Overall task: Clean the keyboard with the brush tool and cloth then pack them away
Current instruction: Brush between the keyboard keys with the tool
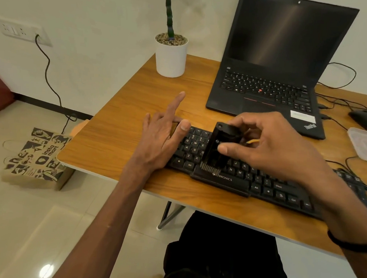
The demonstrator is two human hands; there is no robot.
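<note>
Black on black makes this hard to read: the brush tool (219,147) stands tilted over the keyboard (250,176), its bristles touching the bottom row just above the brand strip. My right hand (280,148) grips the tool's upper body, thumb across its front face and the other fingers curled behind; something yellow shows between them, and I cannot tell what it is. My left hand (163,137) rests on the keyboard's left end with fingers nearly straight, index lifted, holding nothing, only steadying. I see no cloth from here. I judge brushing to be underway, with wiping and packing away yet to do. The keyboard lies close to the front edge of the wooden table (120,118), so a hard stroke toward me could push it off if the left hand eases. Stiff bristles driven at an angle might also lift a keycap.
</note>
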